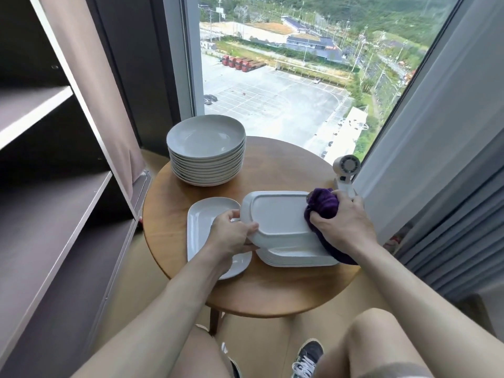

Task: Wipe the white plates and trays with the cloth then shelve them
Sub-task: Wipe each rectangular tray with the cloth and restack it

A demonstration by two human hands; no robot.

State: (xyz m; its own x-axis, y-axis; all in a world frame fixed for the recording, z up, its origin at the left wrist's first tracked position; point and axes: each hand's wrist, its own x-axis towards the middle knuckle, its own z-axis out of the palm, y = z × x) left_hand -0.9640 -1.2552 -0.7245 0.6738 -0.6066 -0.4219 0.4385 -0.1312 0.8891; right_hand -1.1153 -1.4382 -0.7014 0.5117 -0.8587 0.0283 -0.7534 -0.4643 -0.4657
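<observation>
My left hand (pixel 231 236) grips the left edge of a white rectangular tray (pixel 275 216), turned underside up and held above a stack of white trays (pixel 300 259). My right hand (pixel 341 222) holds a purple cloth (pixel 323 204) bunched against the tray's right end. One more white tray (pixel 204 222) lies flat on the table to the left, partly under my left wrist. A tall stack of round white plates (pixel 206 148) stands at the back left of the round wooden table (pixel 272 290).
Dark open shelves (pixel 41 110) stand at the left, beside the table. A small white fan (pixel 345 173) sits at the table's right edge by a white curtain (pixel 425 137). A large window is behind. My knees and shoes show below.
</observation>
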